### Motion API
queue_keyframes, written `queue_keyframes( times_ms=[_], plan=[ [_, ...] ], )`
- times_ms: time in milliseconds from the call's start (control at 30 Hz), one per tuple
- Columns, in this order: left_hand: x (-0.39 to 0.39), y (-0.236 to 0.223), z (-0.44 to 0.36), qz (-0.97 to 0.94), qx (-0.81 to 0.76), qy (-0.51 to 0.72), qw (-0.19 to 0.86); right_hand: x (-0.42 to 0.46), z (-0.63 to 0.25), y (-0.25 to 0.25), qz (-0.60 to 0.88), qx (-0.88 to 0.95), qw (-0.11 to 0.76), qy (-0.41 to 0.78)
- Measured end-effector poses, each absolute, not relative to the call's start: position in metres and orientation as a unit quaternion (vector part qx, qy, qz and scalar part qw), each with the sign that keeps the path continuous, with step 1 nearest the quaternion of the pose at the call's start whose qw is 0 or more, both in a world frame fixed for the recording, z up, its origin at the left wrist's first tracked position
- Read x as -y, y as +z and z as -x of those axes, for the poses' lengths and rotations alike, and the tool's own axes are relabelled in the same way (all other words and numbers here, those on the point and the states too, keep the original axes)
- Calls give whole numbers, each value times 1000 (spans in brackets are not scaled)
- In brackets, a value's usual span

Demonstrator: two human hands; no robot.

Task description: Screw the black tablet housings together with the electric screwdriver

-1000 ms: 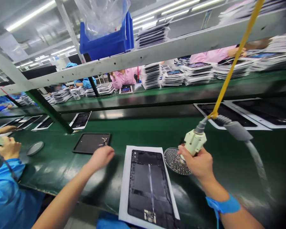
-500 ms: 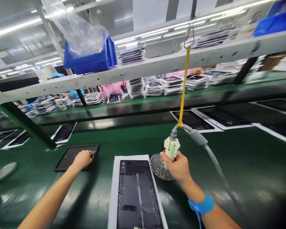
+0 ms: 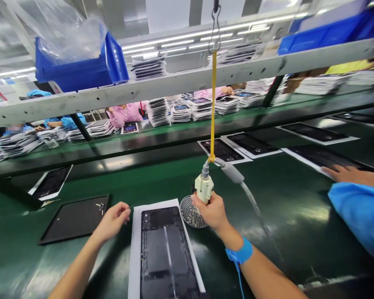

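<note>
My right hand [image 3: 214, 214] is wrapped round a pale electric screwdriver [image 3: 203, 187], which hangs upright from a yellow strap [image 3: 213, 104]. Its tip is hidden behind the hand. Behind and below it lies a round perforated dish [image 3: 190, 214] with small screws. My left hand [image 3: 114, 221] is closed in a pinch just left of the open tablet back [image 3: 157, 249]; a tiny dark thing shows at its fingertips, too small to name. The tablet rests on a white sheet [image 3: 136, 249] in front of me. Left of that hand is a black tray [image 3: 65, 220] with a few small metal parts [image 3: 101, 207].
At right, a co-worker's hand [image 3: 355, 175] in a blue sleeve touches another tablet [image 3: 321, 155]. More tablets lie along the green bench. A white shelf rail [image 3: 174, 85] with blue bins [image 3: 81, 68] crosses above. The grey screwdriver cable [image 3: 252, 203] trails right.
My left hand has moved off the tray rightwards, towards the tablet's edge. My right hand still grips the screwdriver over the dish. A co-worker's blue sleeve and hand have come into view at right.
</note>
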State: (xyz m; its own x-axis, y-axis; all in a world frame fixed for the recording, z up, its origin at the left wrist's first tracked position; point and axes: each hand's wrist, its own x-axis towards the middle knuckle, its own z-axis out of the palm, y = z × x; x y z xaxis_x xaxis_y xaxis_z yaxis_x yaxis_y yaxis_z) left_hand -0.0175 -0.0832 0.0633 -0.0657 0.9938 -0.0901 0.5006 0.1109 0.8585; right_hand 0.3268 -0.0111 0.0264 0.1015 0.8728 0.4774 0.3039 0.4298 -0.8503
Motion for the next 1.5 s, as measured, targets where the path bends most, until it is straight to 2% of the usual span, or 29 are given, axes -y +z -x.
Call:
queue_keyframes(
  times_ms=[167, 267, 467, 600, 1167, 1333, 1500],
  plan=[
    [75, 32, 9, -594, -627, 293, 410, 10, -330, 21, 483, 624, 566, 239],
    [78, 31, 13, -571, -639, 263, 443, 13, -331, 20, 497, 613, 566, 239],
    [78, 32, 13, -451, -649, 208, 577, 17, -333, 20, 521, 600, 558, 240],
    [68, 34, 7, -438, -637, 194, 605, 19, -334, 22, 520, 609, 551, 236],
    [26, 39, 10, -474, -625, 78, 615, 20, -333, 27, 505, 624, 551, 227],
    [23, 39, 4, -477, -659, 70, 577, 21, -334, 27, 512, 619, 550, 227],
    [18, 46, 1, -539, -687, 28, 487, 21, -337, 24, 517, 614, 549, 233]
  ],
)
